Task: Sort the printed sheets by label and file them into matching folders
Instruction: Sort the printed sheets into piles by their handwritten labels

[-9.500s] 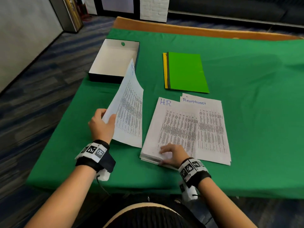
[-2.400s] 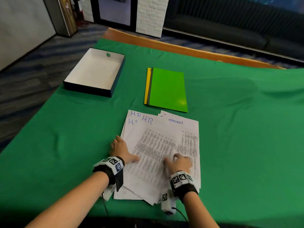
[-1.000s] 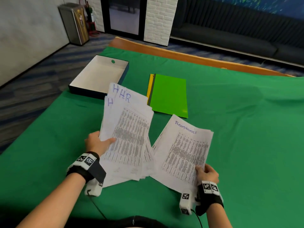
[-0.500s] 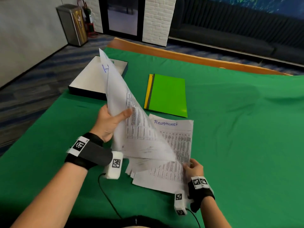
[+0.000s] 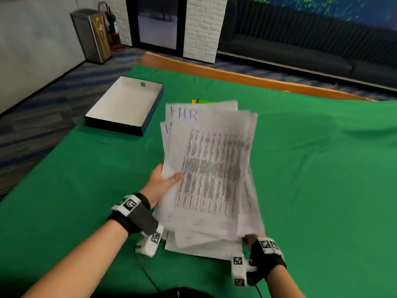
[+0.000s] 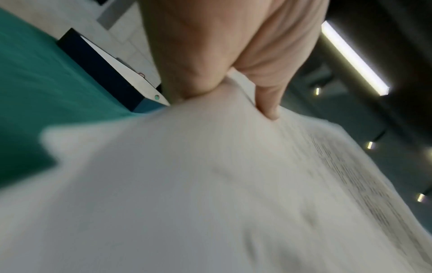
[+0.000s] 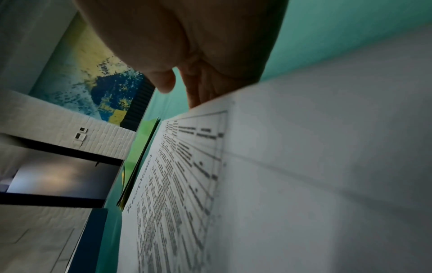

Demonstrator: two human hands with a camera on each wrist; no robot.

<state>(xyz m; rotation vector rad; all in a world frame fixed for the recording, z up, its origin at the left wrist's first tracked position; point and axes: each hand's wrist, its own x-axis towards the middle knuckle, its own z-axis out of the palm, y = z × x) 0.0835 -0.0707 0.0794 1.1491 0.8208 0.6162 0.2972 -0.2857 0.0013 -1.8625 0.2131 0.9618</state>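
The left hand (image 5: 158,186) pinches the fanned HR sheets (image 5: 211,166), thumb on top, lifted above the green table (image 5: 311,190). The right hand (image 5: 252,240) grips the Receptionist sheet (image 7: 177,194) at its near right corner. The folders (image 5: 200,101) lie beyond, the open box (image 5: 126,104) far left.

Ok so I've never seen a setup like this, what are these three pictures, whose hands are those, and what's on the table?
No machine here: a person works bare-handed, wearing cameras. The wide picture comes from a camera on the head. The other two come from cameras strapped to each wrist, looking along the fingers.

The left hand grips a fanned bundle of printed sheets marked "HR", thumb on top. The right hand is mostly hidden at the lower right corner of the papers; its wrist camera shows fingers at the edge of a sheet marked "Receptionist".

On the green tablecloth sit an open shallow box and coloured folders, mostly hidden behind the sheets.
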